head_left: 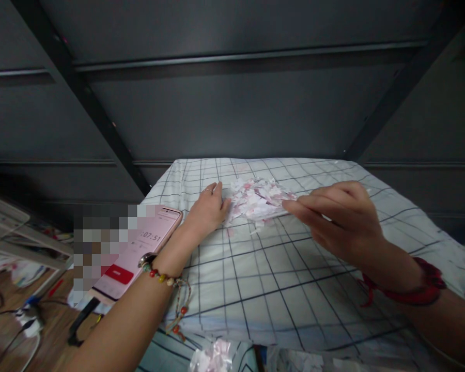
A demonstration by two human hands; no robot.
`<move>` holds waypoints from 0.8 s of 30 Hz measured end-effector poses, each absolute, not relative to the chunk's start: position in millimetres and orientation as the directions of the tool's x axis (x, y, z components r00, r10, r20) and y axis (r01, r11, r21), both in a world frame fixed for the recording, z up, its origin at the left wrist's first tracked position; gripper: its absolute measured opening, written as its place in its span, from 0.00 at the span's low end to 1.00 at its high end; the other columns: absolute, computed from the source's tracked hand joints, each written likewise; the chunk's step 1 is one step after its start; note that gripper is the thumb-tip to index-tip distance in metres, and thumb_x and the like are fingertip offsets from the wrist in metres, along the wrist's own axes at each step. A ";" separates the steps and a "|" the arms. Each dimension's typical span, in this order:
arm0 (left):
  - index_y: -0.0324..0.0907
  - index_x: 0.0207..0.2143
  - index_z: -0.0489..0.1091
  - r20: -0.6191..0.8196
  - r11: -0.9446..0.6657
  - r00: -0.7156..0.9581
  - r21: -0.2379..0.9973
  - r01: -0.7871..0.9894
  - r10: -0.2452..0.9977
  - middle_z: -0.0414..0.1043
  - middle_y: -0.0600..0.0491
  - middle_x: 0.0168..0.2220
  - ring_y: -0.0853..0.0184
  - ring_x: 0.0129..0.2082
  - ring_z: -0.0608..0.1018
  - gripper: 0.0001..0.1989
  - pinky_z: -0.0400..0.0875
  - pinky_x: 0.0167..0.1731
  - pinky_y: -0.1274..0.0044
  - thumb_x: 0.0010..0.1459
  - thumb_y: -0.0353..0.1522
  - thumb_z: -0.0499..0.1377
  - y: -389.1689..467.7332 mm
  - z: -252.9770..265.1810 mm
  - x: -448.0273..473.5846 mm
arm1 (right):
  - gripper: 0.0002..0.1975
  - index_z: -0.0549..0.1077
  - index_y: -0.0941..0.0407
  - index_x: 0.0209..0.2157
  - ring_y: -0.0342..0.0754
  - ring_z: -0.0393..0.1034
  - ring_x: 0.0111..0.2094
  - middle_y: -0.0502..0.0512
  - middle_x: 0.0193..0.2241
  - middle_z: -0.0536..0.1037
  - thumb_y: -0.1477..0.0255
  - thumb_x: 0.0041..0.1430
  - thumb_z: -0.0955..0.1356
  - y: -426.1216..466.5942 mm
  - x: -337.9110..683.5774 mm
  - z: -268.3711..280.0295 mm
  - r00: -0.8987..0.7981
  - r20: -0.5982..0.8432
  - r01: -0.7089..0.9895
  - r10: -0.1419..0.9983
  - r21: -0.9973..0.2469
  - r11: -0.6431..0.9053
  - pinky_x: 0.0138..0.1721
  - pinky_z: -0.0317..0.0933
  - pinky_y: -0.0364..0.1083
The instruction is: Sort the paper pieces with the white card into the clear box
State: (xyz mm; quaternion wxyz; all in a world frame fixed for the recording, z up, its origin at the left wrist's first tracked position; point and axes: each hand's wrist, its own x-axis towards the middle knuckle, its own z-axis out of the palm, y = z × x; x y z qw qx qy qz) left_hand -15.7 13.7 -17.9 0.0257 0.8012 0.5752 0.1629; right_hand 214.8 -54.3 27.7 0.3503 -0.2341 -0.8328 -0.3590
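Toward the far middle of one checked cloth point(248, 268), one heap of paper scraps point(256, 199), with one left hand point(209, 207) at its left edge, thumb spread from fingers, and one right hand point(339, 219) at its right edge, fingertips drawn together, impossible to tell whether pinching a scrap. At left, one phone point(151, 237) beside the left forearm point(155, 289); at the near edge, one clear plastic bag point(213, 357) with pale pink bits inside.
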 end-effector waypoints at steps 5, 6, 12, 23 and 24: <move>0.25 0.58 0.51 0.242 -0.340 0.286 0.224 0.913 0.927 0.54 0.32 0.58 0.53 0.59 0.58 0.26 0.57 0.56 0.67 0.62 0.34 0.47 13.3 -18.0 -15.5 | 0.09 0.68 0.53 0.35 0.41 0.67 0.26 0.46 0.24 0.76 0.81 0.56 0.63 -58.3 214.5 29.4 -0.649 0.749 0.604 0.132 0.402 0.688 0.29 0.56 0.45; 0.26 0.58 0.52 0.249 -0.344 0.287 0.226 0.911 0.925 0.55 0.32 0.58 0.53 0.59 0.59 0.26 0.57 0.55 0.66 0.62 0.34 0.47 13.6 -18.5 -15.7 | 0.10 0.68 0.52 0.36 0.41 0.67 0.26 0.46 0.25 0.76 0.81 0.56 0.63 -59.5 215.3 30.1 -0.640 0.756 0.610 0.139 0.390 0.690 0.30 0.56 0.46; 0.27 0.57 0.52 0.244 -0.346 0.290 0.230 0.910 0.925 0.55 0.33 0.58 0.53 0.59 0.59 0.25 0.57 0.55 0.66 0.62 0.34 0.46 13.8 -17.9 -15.0 | 0.10 0.67 0.53 0.38 0.41 0.67 0.25 0.45 0.25 0.76 0.81 0.58 0.62 -54.3 216.8 27.1 -0.640 0.748 0.651 0.173 0.409 0.639 0.28 0.54 0.46; 0.26 0.58 0.51 0.229 -0.327 0.274 0.242 0.913 0.934 0.54 0.33 0.59 0.53 0.59 0.58 0.26 0.57 0.56 0.66 0.62 0.34 0.47 10.7 -14.0 -14.4 | 0.10 0.69 0.53 0.36 0.42 0.67 0.27 0.49 0.26 0.75 0.82 0.56 0.63 -64.8 224.1 38.0 -0.637 0.751 0.609 0.171 0.356 0.709 0.31 0.57 0.47; 0.26 0.58 0.51 0.233 -0.329 0.275 0.239 0.914 0.933 0.54 0.33 0.59 0.53 0.59 0.59 0.26 0.57 0.55 0.66 0.62 0.34 0.47 11.0 -14.4 -14.7 | 0.10 0.68 0.53 0.36 0.42 0.67 0.26 0.48 0.25 0.75 0.82 0.56 0.63 -62.6 226.5 38.4 -0.626 0.757 0.619 0.185 0.339 0.708 0.30 0.56 0.47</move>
